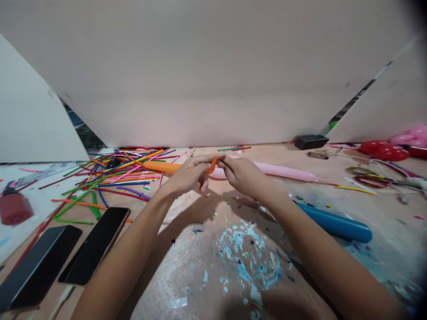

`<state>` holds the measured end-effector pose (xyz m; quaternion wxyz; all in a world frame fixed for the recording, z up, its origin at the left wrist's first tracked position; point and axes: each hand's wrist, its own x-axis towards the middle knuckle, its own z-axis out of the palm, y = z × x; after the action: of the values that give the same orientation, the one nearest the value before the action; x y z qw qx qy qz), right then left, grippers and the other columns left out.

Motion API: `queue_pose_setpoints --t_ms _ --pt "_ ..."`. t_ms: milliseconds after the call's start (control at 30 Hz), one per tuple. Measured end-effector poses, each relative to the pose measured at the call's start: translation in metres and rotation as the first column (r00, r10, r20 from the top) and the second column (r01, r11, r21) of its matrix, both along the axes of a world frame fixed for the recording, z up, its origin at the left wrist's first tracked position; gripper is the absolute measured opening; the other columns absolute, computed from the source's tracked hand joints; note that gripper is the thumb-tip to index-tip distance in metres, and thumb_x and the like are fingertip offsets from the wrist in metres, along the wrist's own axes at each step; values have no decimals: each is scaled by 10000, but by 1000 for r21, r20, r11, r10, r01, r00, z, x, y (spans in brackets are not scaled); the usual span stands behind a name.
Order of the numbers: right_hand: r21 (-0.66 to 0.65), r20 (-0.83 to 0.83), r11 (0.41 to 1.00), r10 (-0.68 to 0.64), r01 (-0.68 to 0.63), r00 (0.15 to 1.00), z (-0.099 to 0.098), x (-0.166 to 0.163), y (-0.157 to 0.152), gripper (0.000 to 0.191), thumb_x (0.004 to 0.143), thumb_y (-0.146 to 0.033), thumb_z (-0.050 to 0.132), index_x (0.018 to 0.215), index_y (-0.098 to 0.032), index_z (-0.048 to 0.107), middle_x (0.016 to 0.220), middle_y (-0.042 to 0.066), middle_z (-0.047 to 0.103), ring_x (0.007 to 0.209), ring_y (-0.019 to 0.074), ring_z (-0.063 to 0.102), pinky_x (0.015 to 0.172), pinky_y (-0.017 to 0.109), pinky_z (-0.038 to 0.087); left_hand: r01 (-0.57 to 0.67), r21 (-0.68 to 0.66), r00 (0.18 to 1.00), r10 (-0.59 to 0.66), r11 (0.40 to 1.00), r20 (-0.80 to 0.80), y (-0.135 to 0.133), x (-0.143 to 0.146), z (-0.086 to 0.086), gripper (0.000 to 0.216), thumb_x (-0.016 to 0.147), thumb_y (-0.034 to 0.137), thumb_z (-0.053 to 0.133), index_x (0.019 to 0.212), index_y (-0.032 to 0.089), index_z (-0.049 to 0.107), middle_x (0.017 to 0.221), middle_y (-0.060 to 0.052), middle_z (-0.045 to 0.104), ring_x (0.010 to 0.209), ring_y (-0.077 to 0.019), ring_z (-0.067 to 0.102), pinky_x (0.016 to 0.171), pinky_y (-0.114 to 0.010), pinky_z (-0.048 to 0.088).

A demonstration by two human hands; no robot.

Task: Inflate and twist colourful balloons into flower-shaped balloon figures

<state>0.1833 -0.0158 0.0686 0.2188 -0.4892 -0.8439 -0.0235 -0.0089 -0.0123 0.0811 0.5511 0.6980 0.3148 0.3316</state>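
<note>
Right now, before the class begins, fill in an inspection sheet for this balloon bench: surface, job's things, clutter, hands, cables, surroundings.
Surface: brown tabletop, flecked with pale blue paint and small scraps.
Job's things: long orange inflated balloon, running leftward from the hands; long pink inflated balloon lying just behind them.
Clutter: heap of thin uninflated balloons in many colours at left; two dark flat phones at lower left; red round device at far left; teal inflated balloon at right.
Hands: left hand and right hand both pinch the orange balloon's end.
Cables: nothing seen.
Surroundings: white boards stand behind the table; small black box at their foot; red balloon shape at far right.
</note>
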Motion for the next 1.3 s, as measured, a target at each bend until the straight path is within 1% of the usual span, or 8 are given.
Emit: queue_pose_setpoints --t_ms 133,267,433,600,833,967,1100,1300 --pt "40 117 998 -61 56 991 4 -2 -5 293 966 -226 367 1110 -170 616 894 122 721 749 248 635 603 320 286 -7 65 997 12 998 -75 -4 0 3 466 912 274 399 1339 168 554 534 37 566 386 -80 564 425 -171 441" --pt "68 162 997 -47 37 986 9 -3 -12 251 960 -230 392 1018 -194 633 862 92 717 727 224 612 577 316 228 -123 257 948 190 959 -254 -5 1 1 430 938 306 405 1297 170 599 517 31 577 413 -103 588 454 -189 448" --pt "105 89 994 -16 6 996 16 -6 -19 299 949 -284 398 751 -183 597 691 60 646 593 163 497 565 309 202 -124 662 825 447 739 -344 -2 0 -2 319 929 277 484 1159 218 697 678 -19 696 549 -123 612 600 -223 432" --pt "119 -51 991 64 -58 997 16 -13 -22 318 914 -250 421 616 -179 508 615 30 568 553 129 411 562 297 217 -75 816 734 586 573 -344 -2 4 -9 233 914 291 530 931 200 744 831 -67 745 721 -181 640 677 -254 404" --pt "87 -317 980 195 -176 928 11 -13 -17 242 896 -291 499 677 -190 477 649 11 536 602 127 453 592 278 311 -104 812 820 511 574 -256 -5 7 -15 242 916 241 499 939 183 733 803 -58 726 732 -171 642 695 -251 429" --pt "-65 -721 963 137 -263 679 6 -13 -7 259 850 -414 614 782 -201 483 743 7 559 611 114 483 569 257 377 -301 617 908 417 727 -48 -3 9 -14 309 935 320 484 1109 198 708 945 -53 737 521 -86 590 547 -207 452" --pt "-117 -914 898 70 -424 401 0 -17 1 309 796 -452 683 864 -202 515 914 18 583 572 73 465 513 237 385 -305 379 952 290 874 97 -6 13 -12 412 934 441 478 1207 196 665 1261 -107 638 397 -23 536 410 -192 439" --pt "-101 -971 815 42 -570 233 -6 -22 0 414 797 -479 693 1045 -240 462 928 -24 594 391 10 384 367 198 301 -250 349 963 193 903 190 -11 16 -13 503 917 507 498 1280 183 621 821 -63 733 435 -60 561 399 -163 442"
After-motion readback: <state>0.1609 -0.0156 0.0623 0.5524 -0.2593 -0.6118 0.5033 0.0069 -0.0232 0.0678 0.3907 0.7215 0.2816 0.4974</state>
